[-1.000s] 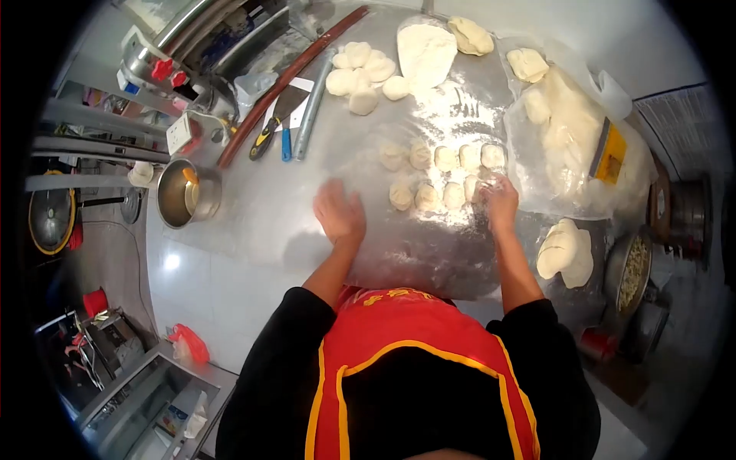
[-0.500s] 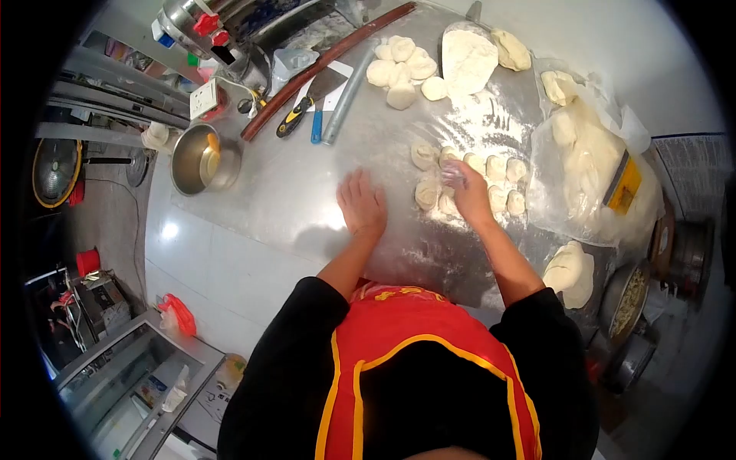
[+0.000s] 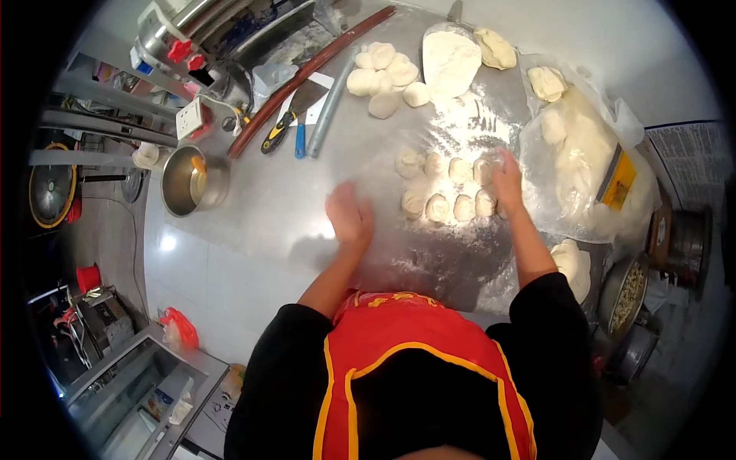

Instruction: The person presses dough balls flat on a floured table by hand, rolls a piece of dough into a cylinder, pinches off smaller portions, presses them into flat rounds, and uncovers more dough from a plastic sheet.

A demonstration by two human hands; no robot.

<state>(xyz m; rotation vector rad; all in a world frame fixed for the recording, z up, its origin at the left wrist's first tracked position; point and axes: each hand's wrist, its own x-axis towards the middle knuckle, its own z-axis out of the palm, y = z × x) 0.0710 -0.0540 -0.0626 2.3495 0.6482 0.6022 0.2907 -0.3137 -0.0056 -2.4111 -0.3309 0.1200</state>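
Note:
Two rows of small dough pieces [image 3: 463, 207] lie on the floured metal table [image 3: 284, 192]. My right hand [image 3: 507, 180] is at the right end of these rows, fingers bent by the last pieces; whether it grips one is hidden. To the left of the rows my left hand [image 3: 349, 217] hovers over or rests on the table, slightly blurred, fingers apart, holding nothing. Flattened dough rounds [image 3: 383, 73] lie in a cluster farther back, beside a scoop of flour [image 3: 451, 63].
A red-brown rod [image 3: 307, 73], a grey rolling pin [image 3: 331, 103] and scrapers [image 3: 280, 132] lie back left. A metal pot [image 3: 182, 182] stands left. On the right are plastic-covered dough [image 3: 575, 161], a yellow scraper [image 3: 618, 180] and a bowl of filling [image 3: 627, 297].
My right hand has moved from the left part of the dough rows to their right end. My left hand has shifted slightly, and the whole view has swung a little.

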